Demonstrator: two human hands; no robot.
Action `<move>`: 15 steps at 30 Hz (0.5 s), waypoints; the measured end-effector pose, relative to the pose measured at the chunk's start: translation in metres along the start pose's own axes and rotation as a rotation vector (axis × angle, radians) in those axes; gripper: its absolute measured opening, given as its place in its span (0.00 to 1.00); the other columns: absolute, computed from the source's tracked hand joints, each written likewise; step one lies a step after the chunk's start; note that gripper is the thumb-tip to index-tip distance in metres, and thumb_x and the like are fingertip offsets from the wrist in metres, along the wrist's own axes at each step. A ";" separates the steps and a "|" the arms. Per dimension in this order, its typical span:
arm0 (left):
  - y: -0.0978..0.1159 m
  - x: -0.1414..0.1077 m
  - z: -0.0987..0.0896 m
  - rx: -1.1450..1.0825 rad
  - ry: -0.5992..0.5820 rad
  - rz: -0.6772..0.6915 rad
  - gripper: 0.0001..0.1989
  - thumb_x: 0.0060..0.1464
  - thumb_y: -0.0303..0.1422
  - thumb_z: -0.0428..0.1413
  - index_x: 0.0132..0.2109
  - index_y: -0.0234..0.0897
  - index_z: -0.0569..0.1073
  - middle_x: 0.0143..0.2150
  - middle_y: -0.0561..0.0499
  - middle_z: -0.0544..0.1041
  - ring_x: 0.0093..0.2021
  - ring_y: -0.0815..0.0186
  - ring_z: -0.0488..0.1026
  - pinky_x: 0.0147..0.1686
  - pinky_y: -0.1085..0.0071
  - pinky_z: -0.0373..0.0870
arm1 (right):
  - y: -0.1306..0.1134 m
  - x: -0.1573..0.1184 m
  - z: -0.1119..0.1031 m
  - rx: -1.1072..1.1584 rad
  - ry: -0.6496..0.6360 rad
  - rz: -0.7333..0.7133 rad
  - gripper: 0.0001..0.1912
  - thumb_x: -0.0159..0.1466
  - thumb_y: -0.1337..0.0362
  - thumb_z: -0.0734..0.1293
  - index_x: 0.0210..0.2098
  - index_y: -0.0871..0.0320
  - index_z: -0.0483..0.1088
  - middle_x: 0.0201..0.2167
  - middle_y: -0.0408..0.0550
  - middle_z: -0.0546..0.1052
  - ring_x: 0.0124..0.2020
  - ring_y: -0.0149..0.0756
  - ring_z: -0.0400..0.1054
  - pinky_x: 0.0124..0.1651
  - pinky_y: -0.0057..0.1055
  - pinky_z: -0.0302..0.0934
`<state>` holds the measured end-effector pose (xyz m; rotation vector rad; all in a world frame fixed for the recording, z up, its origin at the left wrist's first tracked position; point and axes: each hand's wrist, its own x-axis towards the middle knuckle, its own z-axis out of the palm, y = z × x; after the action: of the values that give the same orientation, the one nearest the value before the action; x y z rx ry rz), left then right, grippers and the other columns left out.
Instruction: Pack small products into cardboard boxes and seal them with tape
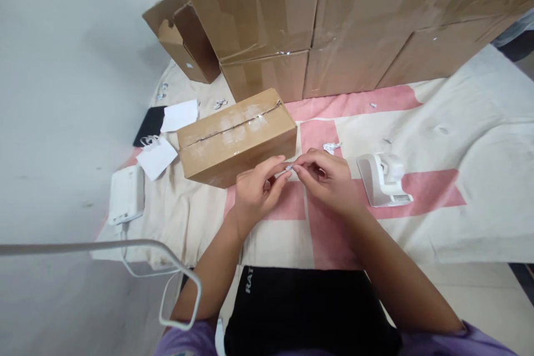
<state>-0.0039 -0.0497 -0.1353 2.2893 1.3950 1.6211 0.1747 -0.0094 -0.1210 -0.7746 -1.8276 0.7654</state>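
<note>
My left hand (261,186) and my right hand (323,175) meet in front of a closed cardboard box (237,133). Between their fingertips they pinch a small crumpled scrap of paper (289,167), white with dark marks. Both hands are closed on it, thumbs against index fingers. The box lies just behind my left hand, its top seam running lengthwise with whitish scuffs. Just beyond my right hand lies a crumpled bit of white paper (332,147). Farther right stands a white tape dispenser (382,179).
Large stacked cardboard boxes (346,28) line the back, beside an open cardboard box (187,44). At left are white paper sheets (180,115), a black flat object (149,127) and a white power unit (126,194). A white cable (179,267) hangs in the left foreground.
</note>
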 end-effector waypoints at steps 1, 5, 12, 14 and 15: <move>0.000 0.000 -0.001 -0.007 -0.014 0.012 0.24 0.59 0.30 0.66 0.60 0.39 0.68 0.43 0.50 0.86 0.25 0.74 0.78 0.26 0.78 0.73 | 0.000 0.000 0.000 0.003 -0.004 0.017 0.05 0.70 0.68 0.65 0.36 0.55 0.69 0.26 0.39 0.68 0.24 0.26 0.58 0.26 0.27 0.53; -0.005 0.004 -0.008 0.083 0.092 0.056 0.23 0.58 0.33 0.66 0.58 0.41 0.69 0.46 0.49 0.84 0.35 0.67 0.80 0.37 0.69 0.77 | 0.000 0.000 -0.001 0.010 0.026 0.059 0.06 0.71 0.67 0.62 0.36 0.54 0.64 0.28 0.39 0.66 0.26 0.27 0.58 0.28 0.28 0.53; -0.035 0.016 -0.046 0.541 0.488 -0.277 0.15 0.58 0.36 0.63 0.50 0.42 0.72 0.65 0.45 0.68 0.69 0.51 0.62 0.70 0.44 0.49 | 0.002 0.001 -0.004 0.155 0.030 0.202 0.06 0.71 0.63 0.63 0.36 0.54 0.65 0.29 0.40 0.66 0.28 0.29 0.59 0.29 0.28 0.54; -0.052 0.016 -0.057 0.461 0.503 -0.439 0.19 0.58 0.37 0.62 0.55 0.43 0.69 0.70 0.46 0.59 0.73 0.52 0.53 0.73 0.47 0.45 | 0.003 0.001 -0.005 0.181 0.020 0.206 0.06 0.70 0.63 0.63 0.35 0.54 0.64 0.29 0.40 0.65 0.27 0.29 0.58 0.29 0.28 0.54; -0.061 0.015 -0.062 0.364 0.490 -0.512 0.21 0.59 0.37 0.60 0.58 0.43 0.66 0.71 0.45 0.56 0.74 0.53 0.51 0.73 0.49 0.46 | 0.003 0.001 -0.004 0.189 0.013 0.202 0.06 0.70 0.64 0.63 0.35 0.54 0.64 0.28 0.40 0.65 0.27 0.29 0.58 0.29 0.28 0.53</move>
<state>-0.0893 -0.0311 -0.1242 1.4803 2.3061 1.9221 0.1792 -0.0059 -0.1219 -0.8450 -1.6532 1.0447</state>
